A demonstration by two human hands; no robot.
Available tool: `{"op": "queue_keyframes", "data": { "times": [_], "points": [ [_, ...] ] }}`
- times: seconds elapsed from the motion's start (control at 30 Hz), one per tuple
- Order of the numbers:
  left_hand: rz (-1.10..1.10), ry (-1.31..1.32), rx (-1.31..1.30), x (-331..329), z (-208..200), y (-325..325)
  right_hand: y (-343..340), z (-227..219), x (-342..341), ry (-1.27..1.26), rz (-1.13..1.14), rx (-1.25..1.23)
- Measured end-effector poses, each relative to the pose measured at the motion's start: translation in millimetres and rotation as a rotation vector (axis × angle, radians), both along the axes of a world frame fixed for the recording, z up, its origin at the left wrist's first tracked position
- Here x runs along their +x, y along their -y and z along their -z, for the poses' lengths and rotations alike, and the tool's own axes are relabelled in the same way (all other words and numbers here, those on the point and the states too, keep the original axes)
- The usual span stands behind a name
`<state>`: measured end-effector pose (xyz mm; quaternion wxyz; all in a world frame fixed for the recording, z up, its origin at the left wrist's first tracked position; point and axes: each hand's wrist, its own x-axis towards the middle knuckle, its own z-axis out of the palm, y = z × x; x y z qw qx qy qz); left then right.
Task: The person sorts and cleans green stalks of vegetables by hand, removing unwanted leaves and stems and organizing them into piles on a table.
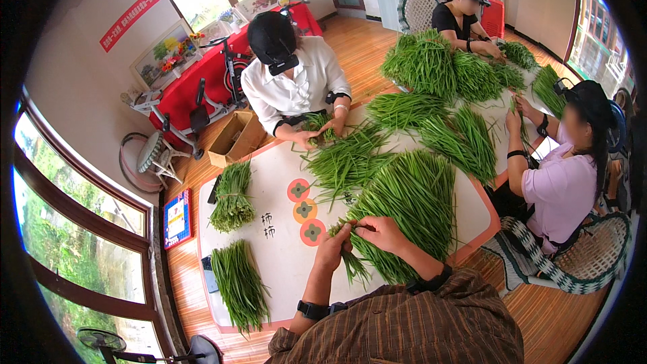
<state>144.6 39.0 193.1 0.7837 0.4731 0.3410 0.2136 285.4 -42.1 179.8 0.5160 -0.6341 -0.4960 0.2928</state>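
A: Where did the bunch [355,267] lie relative to the hands?

B: In the left hand [333,249], whose fingers were closed around its green stems; the lower part hung out beneath the fist, over the table [283,283]

A: And the right hand [381,234]?

B: Just beside the left, its thumb and fingertips pinched together on the bunch's upper end

A: What was nearest to them?

B: The big pile [408,195], spread on the table just beyond the right hand, partly hidden by that forearm. Two bundles [237,286] lay well apart from the hands, along the table's left side, one farther off than the other

A: Was anyone else there?

B: Three others. Across the table, a person in white [296,87] had both hands on some greens [315,121]; a person in pink [559,189] sat to the right, and a person in black [458,23] sat at the far end
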Motion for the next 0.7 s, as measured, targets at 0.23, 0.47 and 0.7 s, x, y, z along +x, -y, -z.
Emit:
{"op": "queue_keyframes", "data": {
  "times": [0.23,0.47,0.7],
  "points": [
    [-0.028,-0.062,0.061,-3.2,1.8,-1.9,2.3,2.1,6.2,0.092,-0.13,-0.071],
    [-0.201,0.17,-0.254,-21.9,33.3,-20.0,-4.2,51.9,41.1,0.129,-0.011,-0.236],
    [-0.267,0.215,-0.337,-22.0,29.9,-19.7,-30.6,83.5,67.2,0.239,0.271,-0.328]
  ]
}}
